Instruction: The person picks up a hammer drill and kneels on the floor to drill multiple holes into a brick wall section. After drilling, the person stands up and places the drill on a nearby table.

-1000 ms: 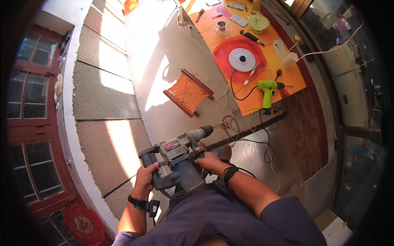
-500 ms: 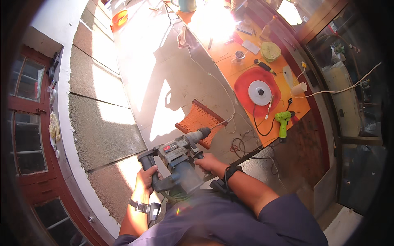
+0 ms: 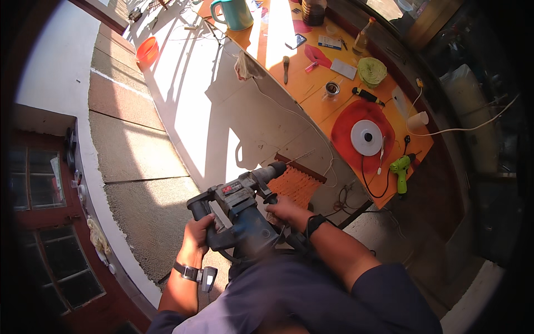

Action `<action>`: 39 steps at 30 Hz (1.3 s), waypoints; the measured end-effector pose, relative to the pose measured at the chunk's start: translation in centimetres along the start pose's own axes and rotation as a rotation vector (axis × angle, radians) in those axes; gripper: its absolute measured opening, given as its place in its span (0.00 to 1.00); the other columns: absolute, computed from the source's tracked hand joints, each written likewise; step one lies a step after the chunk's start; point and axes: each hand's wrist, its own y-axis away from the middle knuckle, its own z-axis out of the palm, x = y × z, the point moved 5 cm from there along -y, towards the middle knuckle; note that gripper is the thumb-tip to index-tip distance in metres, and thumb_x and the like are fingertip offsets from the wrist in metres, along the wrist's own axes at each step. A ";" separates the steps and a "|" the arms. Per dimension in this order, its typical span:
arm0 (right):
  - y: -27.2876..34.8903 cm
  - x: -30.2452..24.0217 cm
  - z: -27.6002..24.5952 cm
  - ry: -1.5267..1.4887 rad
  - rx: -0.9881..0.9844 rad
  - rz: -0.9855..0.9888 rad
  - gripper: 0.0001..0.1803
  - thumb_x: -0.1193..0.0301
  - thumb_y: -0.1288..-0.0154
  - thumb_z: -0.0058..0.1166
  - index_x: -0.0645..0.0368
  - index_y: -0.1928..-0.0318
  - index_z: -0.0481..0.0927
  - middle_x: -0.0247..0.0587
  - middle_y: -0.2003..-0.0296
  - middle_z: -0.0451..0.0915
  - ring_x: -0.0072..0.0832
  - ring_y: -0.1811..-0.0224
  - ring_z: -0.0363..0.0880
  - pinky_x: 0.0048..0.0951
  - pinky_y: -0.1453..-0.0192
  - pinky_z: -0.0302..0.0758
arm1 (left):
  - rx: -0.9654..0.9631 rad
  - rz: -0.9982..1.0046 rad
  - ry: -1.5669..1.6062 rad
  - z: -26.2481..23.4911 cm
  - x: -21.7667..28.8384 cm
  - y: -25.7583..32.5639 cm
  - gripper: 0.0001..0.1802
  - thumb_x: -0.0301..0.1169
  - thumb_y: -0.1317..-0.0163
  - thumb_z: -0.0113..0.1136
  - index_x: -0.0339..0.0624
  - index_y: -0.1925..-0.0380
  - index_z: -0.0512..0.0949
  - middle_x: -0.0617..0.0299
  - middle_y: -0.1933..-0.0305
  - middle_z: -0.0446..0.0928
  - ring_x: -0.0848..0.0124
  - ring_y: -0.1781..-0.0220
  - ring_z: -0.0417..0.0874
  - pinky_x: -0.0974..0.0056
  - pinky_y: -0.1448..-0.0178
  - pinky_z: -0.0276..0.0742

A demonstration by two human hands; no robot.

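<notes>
A large grey and dark-blue rotary hammer drill [image 3: 243, 214] is held in front of my body. Its chuck and long bit point up and to the right, over a small stool with a woven orange seat [image 3: 297, 186]. My left hand [image 3: 197, 235] is closed around the rear handle. My right hand [image 3: 287, 212] grips the black side handle below the chuck. The drill's lower end is near my clothing. Whether the bit touches anything cannot be seen.
On the right, an orange table [image 3: 322, 106] carries a green cordless drill [image 3: 401, 177], a white disc [image 3: 366, 137], a teal mug [image 3: 236, 15] and a brush [image 3: 286, 69]. Cables [image 3: 346, 201] lie on the floor by the table. An orange bucket [image 3: 147, 52] stands at the far left.
The view has shifted, so the table and stool appear farther right and the glare has faded. Both hands still hold the rotary hammer drill.
</notes>
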 end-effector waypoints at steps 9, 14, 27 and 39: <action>-18.0 -19.5 -4.5 -0.218 0.100 0.053 0.08 0.66 0.39 0.54 0.55 0.68 0.74 0.30 0.85 0.65 0.22 0.88 0.64 0.26 0.85 0.60 | -0.112 -0.106 -0.142 4.4 18.0 -27.4 0.10 0.29 0.43 0.63 0.35 0.68 0.72 0.60 0.76 0.74 0.70 0.76 0.78 0.66 0.72 0.77; -41.4 -33.3 -7.4 -0.162 0.197 0.120 0.11 0.66 0.41 0.55 0.61 0.73 0.76 0.39 0.80 0.75 0.27 0.81 0.72 0.31 0.78 0.68 | -0.114 -0.207 -0.252 5.4 32.2 -54.7 0.11 0.28 0.43 0.63 0.33 0.67 0.74 0.58 0.77 0.76 0.70 0.78 0.78 0.67 0.72 0.76; -87.8 -43.6 -17.1 -0.356 0.473 0.205 0.08 0.72 0.42 0.54 0.59 0.74 0.69 0.37 0.84 0.71 0.27 0.86 0.70 0.32 0.82 0.67 | 0.039 -0.355 -0.420 3.3 37.9 -98.9 0.23 0.47 0.35 0.51 0.40 0.50 0.70 0.57 0.55 0.75 0.67 0.61 0.80 0.64 0.61 0.77; -117.3 -34.9 -30.3 -0.409 0.702 0.175 0.09 0.76 0.47 0.49 0.66 0.65 0.73 0.43 0.81 0.74 0.30 0.86 0.72 0.33 0.84 0.66 | -0.484 0.256 -1.386 7.0 26.8 -114.0 0.23 0.40 0.43 0.63 0.37 0.52 0.73 0.49 0.56 0.74 0.51 0.53 0.77 0.55 0.50 0.75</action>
